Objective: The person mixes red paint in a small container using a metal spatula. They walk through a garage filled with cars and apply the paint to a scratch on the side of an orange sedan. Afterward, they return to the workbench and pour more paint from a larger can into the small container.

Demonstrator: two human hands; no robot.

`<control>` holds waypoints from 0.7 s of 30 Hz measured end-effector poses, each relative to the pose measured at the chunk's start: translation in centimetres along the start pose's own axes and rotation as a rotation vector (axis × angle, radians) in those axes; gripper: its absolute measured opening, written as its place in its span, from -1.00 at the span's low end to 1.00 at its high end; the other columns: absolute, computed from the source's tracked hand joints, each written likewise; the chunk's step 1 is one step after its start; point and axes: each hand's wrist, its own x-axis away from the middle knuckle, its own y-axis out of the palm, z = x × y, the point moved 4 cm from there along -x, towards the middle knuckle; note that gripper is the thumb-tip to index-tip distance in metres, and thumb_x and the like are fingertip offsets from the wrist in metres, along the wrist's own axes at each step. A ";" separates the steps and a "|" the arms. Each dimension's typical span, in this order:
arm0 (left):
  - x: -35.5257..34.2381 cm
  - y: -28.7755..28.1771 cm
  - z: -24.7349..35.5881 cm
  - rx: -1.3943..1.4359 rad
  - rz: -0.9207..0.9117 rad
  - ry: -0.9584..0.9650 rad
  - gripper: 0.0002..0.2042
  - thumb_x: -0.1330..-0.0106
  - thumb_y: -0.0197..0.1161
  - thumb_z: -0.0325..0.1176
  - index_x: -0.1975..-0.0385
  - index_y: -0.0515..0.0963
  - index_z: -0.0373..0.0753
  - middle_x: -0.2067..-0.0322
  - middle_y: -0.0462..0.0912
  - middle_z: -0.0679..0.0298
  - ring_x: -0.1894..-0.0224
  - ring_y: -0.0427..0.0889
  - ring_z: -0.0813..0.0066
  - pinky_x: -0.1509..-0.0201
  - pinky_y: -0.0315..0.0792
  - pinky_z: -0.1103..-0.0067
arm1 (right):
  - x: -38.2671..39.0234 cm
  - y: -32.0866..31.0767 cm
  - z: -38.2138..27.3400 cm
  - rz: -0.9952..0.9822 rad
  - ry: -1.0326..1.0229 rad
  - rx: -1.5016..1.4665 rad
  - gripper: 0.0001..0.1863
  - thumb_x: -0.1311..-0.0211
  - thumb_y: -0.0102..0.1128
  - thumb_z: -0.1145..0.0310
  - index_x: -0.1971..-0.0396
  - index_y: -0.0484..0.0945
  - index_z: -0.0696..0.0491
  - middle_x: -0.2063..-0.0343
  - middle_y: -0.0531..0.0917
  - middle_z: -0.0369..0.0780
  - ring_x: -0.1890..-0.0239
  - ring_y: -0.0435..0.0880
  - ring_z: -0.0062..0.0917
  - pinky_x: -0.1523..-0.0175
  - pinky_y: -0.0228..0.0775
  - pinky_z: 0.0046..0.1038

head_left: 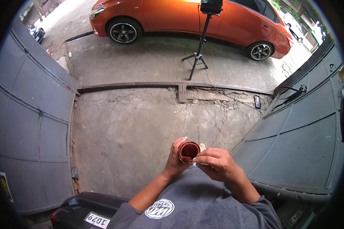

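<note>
Just in front of my grey shirt, my left hand (pixel 174 158) is closed around a small open can (pixel 189 152) with dark red contents and red smears inside its rim. My right hand (pixel 218 165) is closed on a thin flat tool (pixel 195 161) at the can's near right rim; the tool's shape is mostly hidden by my fingers. A small pale object (pixel 202 146) shows just beyond the can on the right, too small to make out.
Grey metal gates (pixel 30 126) (pixel 302 137) flank cracked concrete (pixel 133 126). Beyond a raised edge (pixel 126 84) stand a tripod (pixel 198 49) and an orange car (pixel 164 19). A phone (pixel 257 101) lies by the right gate. A dark vehicle part (pixel 72 210) is at lower left.
</note>
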 end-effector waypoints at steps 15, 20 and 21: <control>-0.1 0.0 1.8 -0.165 0.021 0.005 -0.07 -0.04 0.66 -0.34 -0.39 0.19 -0.29 -0.26 0.37 -0.05 -0.33 0.41 -0.07 -0.41 0.38 0.23 | 0.6 -0.5 1.0 0.119 0.076 0.084 -0.75 -0.21 0.40 0.54 0.12 0.62 0.14 0.30 0.72 -0.11 0.30 0.75 -0.28 0.19 0.60 -0.32; 0.3 0.5 1.4 -0.197 0.018 -0.101 -0.10 -0.05 0.64 -0.34 -0.37 0.19 -0.28 -0.26 0.35 -0.08 -0.34 0.38 -0.11 -0.40 0.39 0.21 | 6.1 2.5 7.3 0.488 0.721 -0.473 -0.84 -0.46 0.19 0.43 0.07 0.56 0.18 0.33 0.71 -0.23 0.33 0.71 -0.53 0.20 0.61 -0.43; 0.4 0.6 1.3 -0.169 0.013 -0.135 -0.11 -0.05 0.63 -0.34 -0.37 0.19 -0.27 -0.27 0.35 -0.08 -0.34 0.37 -0.12 -0.40 0.39 0.21 | 6.7 2.8 8.3 0.568 0.772 -0.608 -0.83 -0.47 0.19 0.41 0.07 0.56 0.16 0.34 0.70 -0.24 0.33 0.71 -0.54 0.19 0.62 -0.43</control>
